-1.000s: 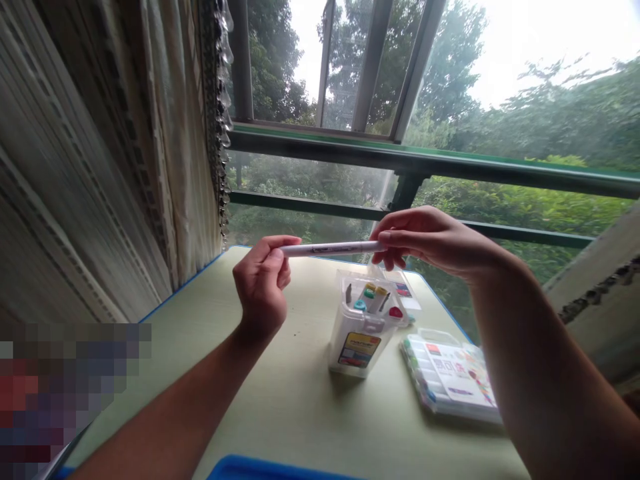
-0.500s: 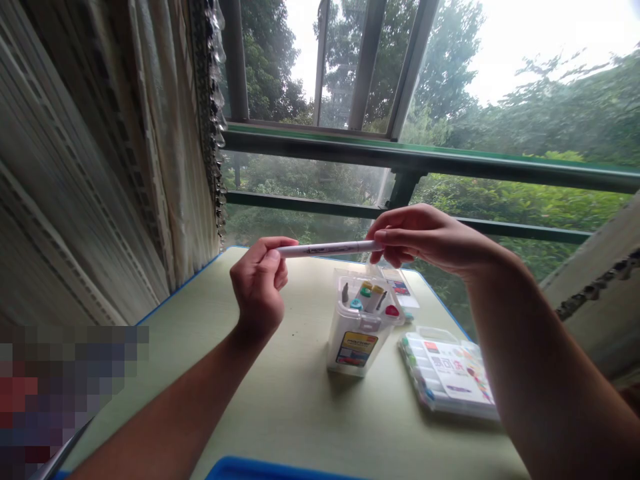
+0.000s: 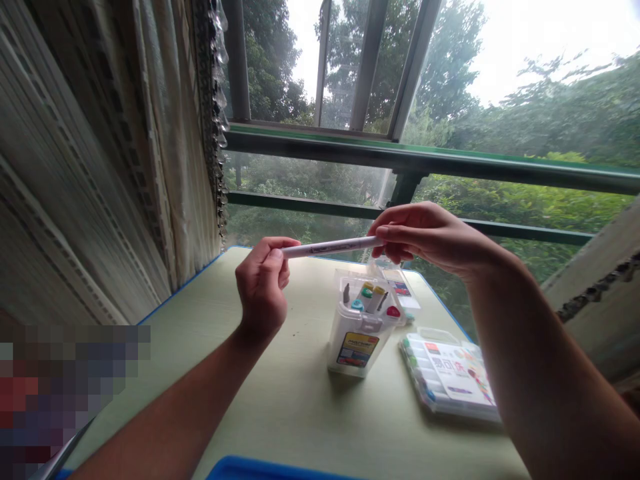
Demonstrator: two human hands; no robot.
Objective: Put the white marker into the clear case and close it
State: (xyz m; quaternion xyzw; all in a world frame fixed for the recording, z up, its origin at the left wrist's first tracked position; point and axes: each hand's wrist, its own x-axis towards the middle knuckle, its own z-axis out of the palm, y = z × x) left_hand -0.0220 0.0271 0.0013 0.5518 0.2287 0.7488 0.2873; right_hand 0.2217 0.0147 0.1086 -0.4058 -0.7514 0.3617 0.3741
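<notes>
A white marker pen (image 3: 331, 247) is held level above the table, one end in each hand. My left hand (image 3: 263, 290) pinches its left end with fingers curled. My right hand (image 3: 430, 239) grips its right end between thumb and fingers. Just below stands a clear plastic marker box (image 3: 361, 333), lid open, with several markers upright inside, their coloured caps showing.
A flat clear case of markers (image 3: 453, 377) lies to the right of the box on the pale green table (image 3: 260, 400). A blue edge (image 3: 260, 469) shows at the near side. Curtains hang at left, and a window with green rails is behind.
Both hands and the marker have stayed nearly where they were, with only a slight shift of the view.
</notes>
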